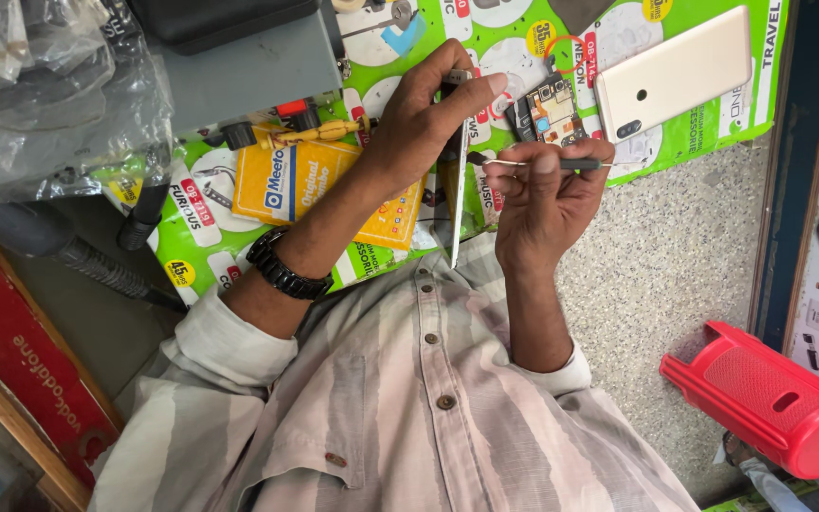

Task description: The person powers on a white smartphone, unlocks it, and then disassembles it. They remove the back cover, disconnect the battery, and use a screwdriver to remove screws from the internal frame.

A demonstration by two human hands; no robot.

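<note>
While pinched between thumb and fingertips of the left hand (pixel 424 118), stands on edge, nearly upright, over the shirt front: a thin flat phone panel (pixel 458 185), glassy and pale along its narrow side, lower tip just above the shirt collar. Fingers closed on its upper end, index stretched along the top. Just beside it, curled shut around a slim tool (pixel 542 165), the right hand (pixel 542 194): dark matte handle poking out to the right of the knuckles, fine bright metal shaft running left toward the panel's edge, tip close to it; touching or not, cannot tell.

Around the left wrist, a black link-band watch (pixel 282 268), chunky and glossy. Below both forearms, rolled cuffs and a soft striped shirt (pixel 409 427) in grey and cream with small brown buttons.

Beyond the hands, spread over the bench, a glossy bright-green printed mat (pixel 713 114) with white circles. On it, just past the right hand, a small bare circuit board (pixel 547 112), dark with copper and blue patches; further right, a smooth pale-gold phone back cover (pixel 680 68), rectangular with rounded corners, lying tilted. Under the left forearm, a flat orange cardboard packet (pixel 305 185). At upper left, crinkled clear plastic bags (pixel 40 85) and a grey box (pixel 248 66). Lower right, on speckled grey stone floor (pixel 656 275), a red plastic speaker (pixel 770 393) with a mesh face and rounded ends.
</note>
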